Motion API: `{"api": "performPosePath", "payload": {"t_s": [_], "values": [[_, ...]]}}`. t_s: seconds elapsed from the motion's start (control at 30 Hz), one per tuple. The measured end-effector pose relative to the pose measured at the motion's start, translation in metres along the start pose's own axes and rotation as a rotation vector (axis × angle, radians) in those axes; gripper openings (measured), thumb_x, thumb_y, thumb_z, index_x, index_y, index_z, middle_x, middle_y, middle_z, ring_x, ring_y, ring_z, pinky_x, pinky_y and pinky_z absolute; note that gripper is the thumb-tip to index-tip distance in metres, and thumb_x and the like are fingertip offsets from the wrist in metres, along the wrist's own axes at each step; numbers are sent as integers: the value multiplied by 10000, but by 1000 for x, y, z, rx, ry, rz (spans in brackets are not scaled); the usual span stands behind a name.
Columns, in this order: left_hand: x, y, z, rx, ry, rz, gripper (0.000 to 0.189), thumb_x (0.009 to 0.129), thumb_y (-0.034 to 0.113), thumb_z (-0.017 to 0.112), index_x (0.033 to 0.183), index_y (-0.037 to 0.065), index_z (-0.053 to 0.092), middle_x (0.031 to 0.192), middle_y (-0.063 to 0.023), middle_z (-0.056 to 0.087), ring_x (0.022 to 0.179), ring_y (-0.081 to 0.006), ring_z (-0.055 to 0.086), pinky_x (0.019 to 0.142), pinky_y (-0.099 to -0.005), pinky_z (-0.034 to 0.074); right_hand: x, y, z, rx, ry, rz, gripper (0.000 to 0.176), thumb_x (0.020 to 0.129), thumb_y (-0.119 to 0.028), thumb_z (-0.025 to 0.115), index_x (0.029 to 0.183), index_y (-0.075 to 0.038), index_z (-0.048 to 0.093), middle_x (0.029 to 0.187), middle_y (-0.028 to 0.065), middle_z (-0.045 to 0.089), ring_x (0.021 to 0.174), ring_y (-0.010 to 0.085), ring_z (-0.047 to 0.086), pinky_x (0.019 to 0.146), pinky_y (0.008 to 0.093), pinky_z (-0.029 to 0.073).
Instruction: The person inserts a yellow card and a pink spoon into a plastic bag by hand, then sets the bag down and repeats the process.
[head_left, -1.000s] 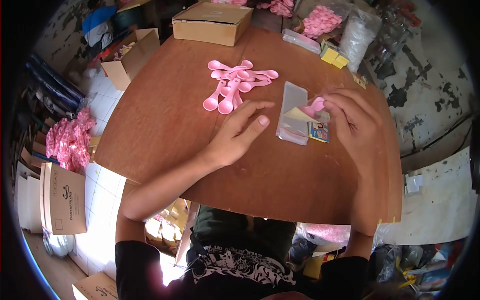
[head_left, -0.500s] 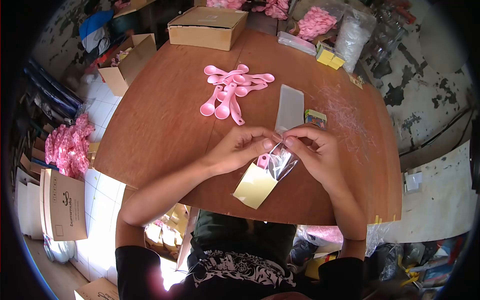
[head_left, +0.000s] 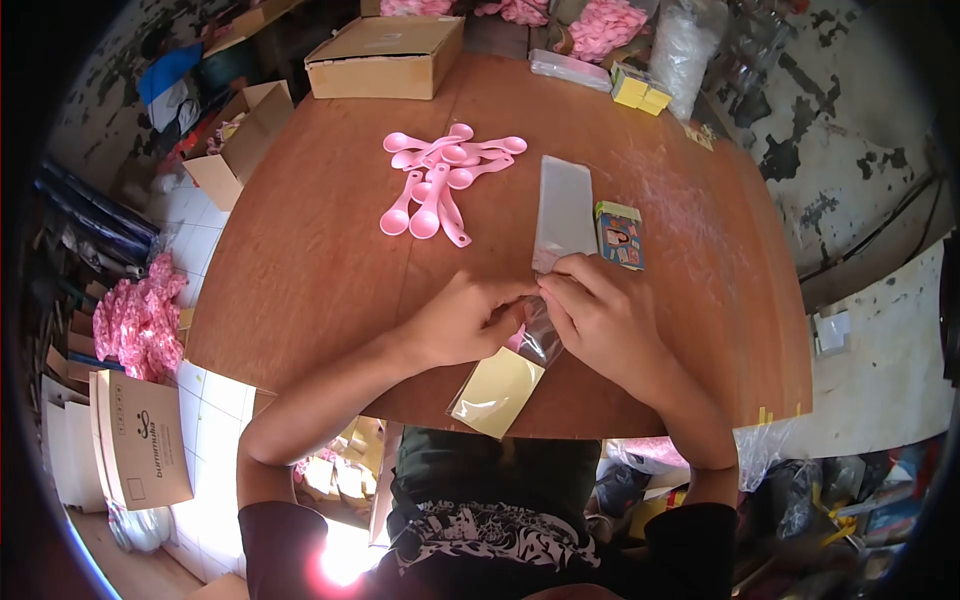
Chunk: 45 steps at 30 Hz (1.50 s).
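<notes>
My left hand (head_left: 474, 318) and my right hand (head_left: 594, 310) meet near the table's front edge, fingertips pinched together on the neck of a clear plastic bag (head_left: 541, 342). Inside the bag are a pale yellow card (head_left: 497, 392) and something pink, mostly hidden by my left fingers. The card end hangs down toward the table edge. Just beyond my hands lie a stack of clear flat bags (head_left: 565, 205) and a small printed box (head_left: 620, 237). Farther left is a loose pile of pink measuring spoons (head_left: 425, 215).
A closed cardboard box (head_left: 380, 65) stands at the table's back. At the back right are a yellow box (head_left: 640, 90), a bag of clear plastic (head_left: 687, 55) and pink bundles (head_left: 607, 28). Thin strands (head_left: 680, 200) lie on the right. Cardboard boxes (head_left: 140, 440) stand on the left floor.
My fingers have closed more tightly round the bag's neck, and my right hand has turned over it. The view has shifted slightly, and more of the small printed box shows.
</notes>
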<state>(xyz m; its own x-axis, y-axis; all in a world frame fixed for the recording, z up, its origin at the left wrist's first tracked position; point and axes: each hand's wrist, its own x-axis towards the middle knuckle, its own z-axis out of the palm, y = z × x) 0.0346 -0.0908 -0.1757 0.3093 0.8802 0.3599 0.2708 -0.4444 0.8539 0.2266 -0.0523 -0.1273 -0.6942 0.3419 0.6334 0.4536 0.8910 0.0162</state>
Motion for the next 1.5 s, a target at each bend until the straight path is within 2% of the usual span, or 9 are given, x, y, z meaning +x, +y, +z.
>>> {"api": "performPosePath", "payload": {"t_s": [0.23,0.43,0.57,0.6,0.77,0.87,0.93,1.07,1.5], "values": [[0,3,-3,38,-73,164,320,838,-32,573,1144,18,651,776,-125,686,696,-185,683,656,-318,529,-3,13,4,263,28,18,138,630,45,642,708,-39,566,812,53,565,679,168,594,560,297,478],[-5,-2,-4,-397,-35,-29,259,981,88,553,1203,-23,625,996,-93,717,892,-115,661,782,-269,532,0,61,-36,1384,372,378,24,790,-26,540,812,-21,546,829,87,534,750,168,565,612,289,493],[0,1,-4,-450,56,-96,269,997,108,527,1225,-6,613,1028,-78,706,932,-113,660,799,-256,538,-27,184,-69,1867,29,445,60,799,-72,574,846,-37,589,854,109,598,839,233,604,762,375,524],[0,6,-3,-431,69,-184,273,999,108,523,1236,2,606,1023,-71,704,937,-111,660,799,-258,544,-45,195,-61,1863,35,443,60,799,-72,574,846,-37,589,854,109,598,839,233,604,762,375,524],[2,-10,4,-468,108,-218,309,1005,118,508,1299,32,548,1005,-47,680,898,-95,653,750,-263,576,-84,232,-25,-494,66,682,284,822,-123,626,1102,-96,668,878,179,700,874,265,682,777,408,541],[2,-13,3,-471,39,-226,320,1021,128,476,1325,42,525,1038,-48,663,1003,-124,650,751,-254,559,-31,141,-43,-91,239,842,313,843,-162,657,1140,-67,643,788,121,703,754,210,696,660,371,562],[6,-16,5,-460,83,-228,324,1012,128,488,1320,30,507,1007,-61,670,856,-116,664,736,-297,604,-19,106,-39,430,207,874,352,867,-209,688,1167,-41,611,869,81,708,708,156,686,561,314,550],[7,-13,3,-498,84,-256,333,1010,125,494,1327,24,498,1002,-73,670,857,-116,664,715,-289,600,-16,57,-25,1031,-413,833,353,904,-235,689,1179,-33,596,997,55,670,820,105,656,640,253,539],[9,-17,-2,-444,77,-285,262,939,120,630,1152,-33,636,1108,-130,676,958,-151,660,841,-307,570,-32,36,21,1209,-85,809,166,917,-76,649,1035,41,646,860,75,681,730,108,647,654,251,545]]}}
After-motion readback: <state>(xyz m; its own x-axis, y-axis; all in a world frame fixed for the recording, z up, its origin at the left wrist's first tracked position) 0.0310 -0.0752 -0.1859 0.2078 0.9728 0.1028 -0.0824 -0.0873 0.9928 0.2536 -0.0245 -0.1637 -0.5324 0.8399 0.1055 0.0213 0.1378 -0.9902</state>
